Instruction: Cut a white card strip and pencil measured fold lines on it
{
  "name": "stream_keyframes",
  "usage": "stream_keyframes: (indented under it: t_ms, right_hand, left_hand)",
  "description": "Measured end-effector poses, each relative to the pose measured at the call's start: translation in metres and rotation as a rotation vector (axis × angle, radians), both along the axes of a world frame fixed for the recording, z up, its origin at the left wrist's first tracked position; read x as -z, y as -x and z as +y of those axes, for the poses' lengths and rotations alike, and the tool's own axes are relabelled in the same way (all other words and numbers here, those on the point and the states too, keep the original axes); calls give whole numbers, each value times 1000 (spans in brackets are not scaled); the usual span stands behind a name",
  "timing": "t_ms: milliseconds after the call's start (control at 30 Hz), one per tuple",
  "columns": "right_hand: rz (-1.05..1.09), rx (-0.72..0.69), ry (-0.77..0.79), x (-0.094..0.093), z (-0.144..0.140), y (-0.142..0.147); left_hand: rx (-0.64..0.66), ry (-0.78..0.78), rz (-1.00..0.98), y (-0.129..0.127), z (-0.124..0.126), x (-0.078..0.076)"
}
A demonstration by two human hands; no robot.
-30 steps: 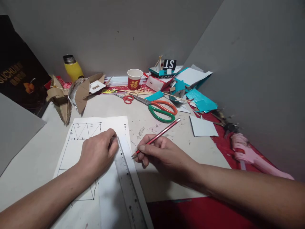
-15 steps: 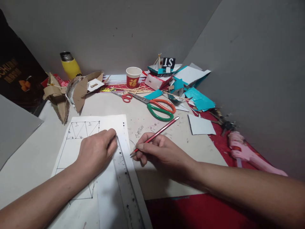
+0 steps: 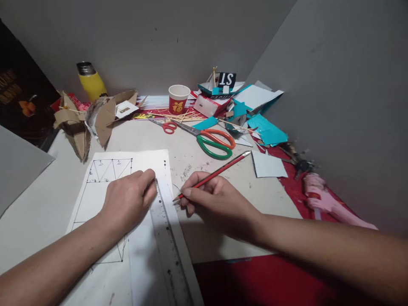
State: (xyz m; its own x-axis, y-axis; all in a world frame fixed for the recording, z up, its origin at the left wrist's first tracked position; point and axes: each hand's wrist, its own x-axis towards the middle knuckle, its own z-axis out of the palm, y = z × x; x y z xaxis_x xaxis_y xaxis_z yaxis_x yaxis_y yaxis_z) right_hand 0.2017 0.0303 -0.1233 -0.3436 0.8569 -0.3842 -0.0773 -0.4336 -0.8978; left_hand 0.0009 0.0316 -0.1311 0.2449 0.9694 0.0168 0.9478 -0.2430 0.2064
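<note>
My left hand (image 3: 129, 195) is closed, its curled fingers gripping and pressing the upper end of a clear ruler (image 3: 168, 238) against a sheet of white paper (image 3: 149, 163). Rectangles and slanted lines are drawn on the left part of that sheet, and my wrist and forearm cover some of them. In my right hand (image 3: 210, 195) is a red pencil (image 3: 216, 172), pinched between thumb and fingers. Its tip points down-left, close to the sheet's right edge beside the ruler; whether it touches the paper I cannot tell.
Large scissors (image 3: 215, 144) and small red scissors (image 3: 168, 127) lie beyond my hands. Behind them are a paper cup (image 3: 179, 100), thin wooden sticks (image 3: 181, 117), a yellow bottle (image 3: 92, 85) and cardboard pieces (image 3: 103, 121). A pink glue gun (image 3: 318, 195) and blue scraps (image 3: 267, 129) lie right.
The pencil has turned slightly in my right hand, and its tip sits a little higher. My left hand stays on the ruler. The whole view has shifted slightly.
</note>
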Motion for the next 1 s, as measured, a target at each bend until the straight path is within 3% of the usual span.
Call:
stream_keyframes:
  t_ms: [167, 467, 733, 1000]
  right_hand:
    - [-34, 11, -101, 1, -1, 8]
    - [-4, -30, -31, 22, 1, 14]
    - [-47, -80, -244, 26, -5, 12]
    - [-70, -102, -311, 28, -7, 13]
  left_hand:
    - [-2, -14, 14, 1, -1, 0]
    - [-8, -15, 30, -2, 1, -1]
    - [-9, -20, 35, -2, 0, -2]
    - [-11, -16, 26, -3, 0, -3]
